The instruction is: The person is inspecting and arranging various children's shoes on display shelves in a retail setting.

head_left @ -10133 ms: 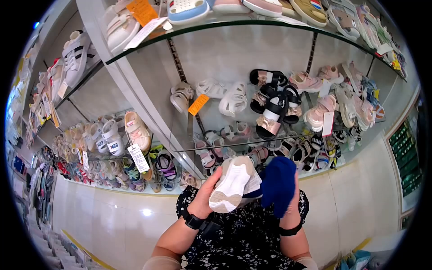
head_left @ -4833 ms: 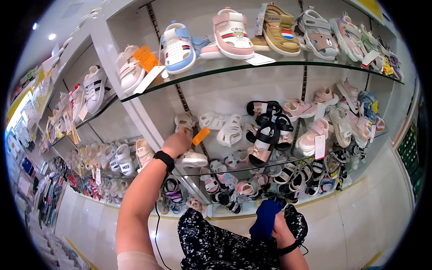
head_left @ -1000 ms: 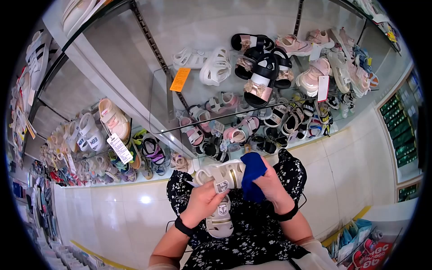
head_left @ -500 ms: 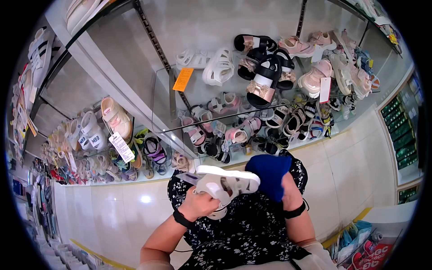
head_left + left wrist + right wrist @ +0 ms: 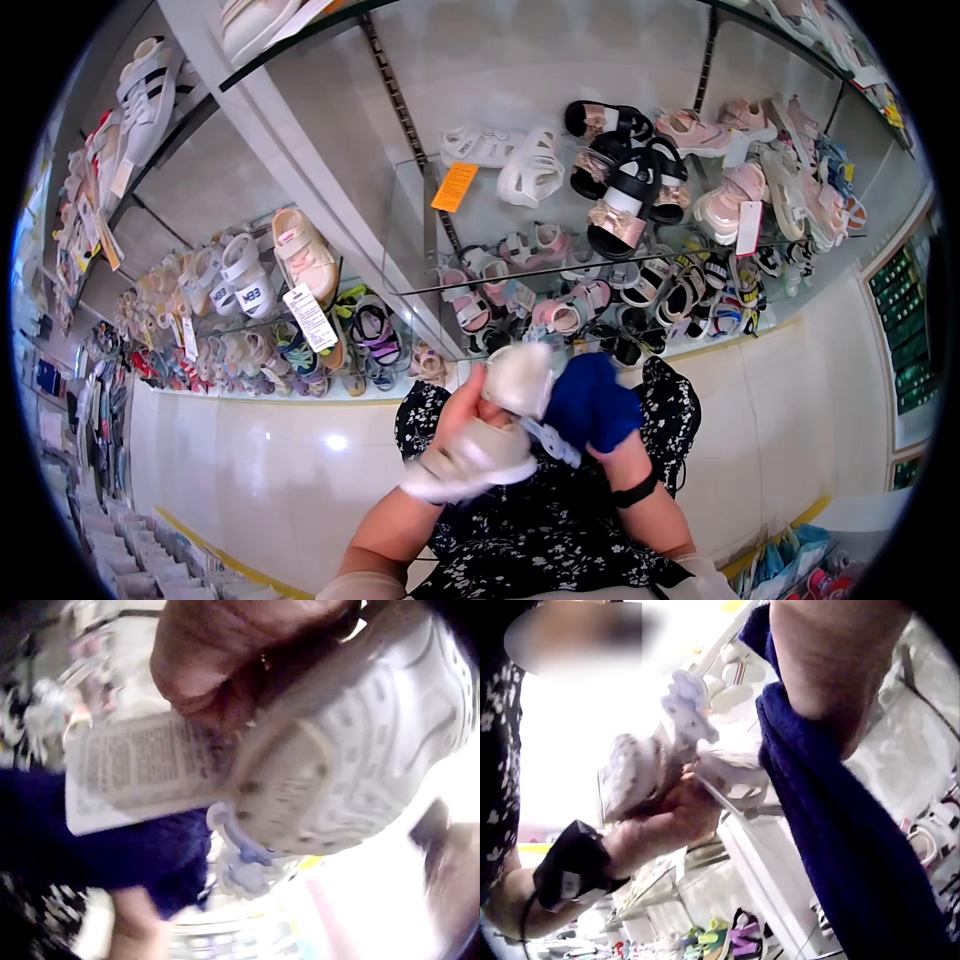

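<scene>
In the head view my left hand [image 5: 466, 404] grips a pair of small white sandals [image 5: 468, 462] in front of my dress; one sandal [image 5: 518, 378] is raised beside the cloth, and both are blurred. A paper tag [image 5: 549, 441] dangles between them. My right hand [image 5: 612, 455] holds a dark blue cloth [image 5: 592, 402] bunched against the raised sandal. The left wrist view shows a white ribbed sole [image 5: 360, 757], the printed tag [image 5: 142, 769] and the blue cloth [image 5: 97, 847]. In the right wrist view the cloth [image 5: 840, 825] hangs in front of the left hand [image 5: 664, 825].
Glass shelves [image 5: 480, 285] packed with children's sandals and shoes stand right in front of me, with an orange price label [image 5: 454, 187] and a white hang tag [image 5: 309, 317]. Pale glossy floor tiles [image 5: 260, 470] lie below. More shelving runs off to the left.
The sandals have turned in my left hand from level to tilted, one now lower toward my wrist. The blue cloth has moved left against the raised sandal.
</scene>
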The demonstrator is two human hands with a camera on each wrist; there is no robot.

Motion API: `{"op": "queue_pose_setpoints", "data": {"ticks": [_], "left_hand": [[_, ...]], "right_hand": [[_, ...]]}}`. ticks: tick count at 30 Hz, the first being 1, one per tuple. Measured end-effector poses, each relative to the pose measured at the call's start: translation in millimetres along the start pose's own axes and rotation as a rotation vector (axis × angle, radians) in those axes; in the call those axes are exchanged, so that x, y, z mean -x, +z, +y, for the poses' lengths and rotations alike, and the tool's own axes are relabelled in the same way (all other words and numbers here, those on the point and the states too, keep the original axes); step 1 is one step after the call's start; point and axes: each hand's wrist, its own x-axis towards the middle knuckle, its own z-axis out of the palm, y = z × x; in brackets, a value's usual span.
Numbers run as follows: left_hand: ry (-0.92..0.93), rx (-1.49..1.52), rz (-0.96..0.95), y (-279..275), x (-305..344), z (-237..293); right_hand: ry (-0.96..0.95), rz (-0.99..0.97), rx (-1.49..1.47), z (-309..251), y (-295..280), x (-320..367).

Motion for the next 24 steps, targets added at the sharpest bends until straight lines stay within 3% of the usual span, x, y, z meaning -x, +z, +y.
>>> {"op": "queue_pose_setpoints", "data": {"ticks": [1, 3, 4, 5, 6, 7, 8, 9, 11, 13, 14, 15, 16, 18, 21, 22, 24], "left_hand": [[0.076, -0.150, 0.135, 8, 4, 4], [-0.096, 0.965, -0.051, -8, 12, 5], [-0.036, 0.862, -0.008, -13, 12, -4], [-0.093, 1.002, -0.003, -13, 11, -11], [-0.151, 1.143, 0.011, -13, 10, -18], [-0.181, 1.089, 0.118, -9, 13, -26], [-0.075, 0.426, 0.192, -16, 22, -55], [0.073, 0.143, 0.112, 12, 17, -20], [-0.163, 0.462, -0.058, 9, 20, -3], [-0.277, 0.514, -0.122, 2, 20, -9], [-0.413, 0.424, 0.043, 15, 15, 7], [-0.548, 0.327, 0.207, 28, 9, 22], [-0.555, 0.246, 0.250, 28, 8, 19], [-0.399, 0.000, 0.042, 11, 12, 0], [-0.589, 0.368, 0.097, 12, 18, 5], [-0.583, 0.494, 0.131, 14, 19, 5], [-0.461, 1.046, 0.105, 24, 32, 10]], "right_hand": [[-0.027, 0.158, 0.017, 11, 3, 9], [0.058, 0.216, -0.134, 15, -9, 7], [0.168, 0.136, -0.556, 4, -20, 2], [0.316, 0.110, -0.966, -8, -33, -5], [0.247, 0.097, -1.185, -12, -38, -7], [0.173, 0.083, -1.398, -15, -41, -10], [0.037, 0.106, -1.390, -23, -37, -15], [-0.218, 0.079, -1.102, -27, -42, -24], [-0.219, 0.120, -0.895, -47, -39, -37], [0.006, 0.101, -0.929, -56, -33, -43], [0.119, 0.087, -0.944, -56, -30, -44], [0.099, 0.081, -0.857, -52, -23, -45], [0.082, 0.073, -0.770, -47, -12, -46], [0.106, 0.138, -0.706, -36, 16, -47], [0.400, 0.110, -1.190, -17, 39, -57], [0.818, 0.013, -1.702, -10, 23, -61], [0.175, 0.328, -0.849, 6, 3, -53]]}}
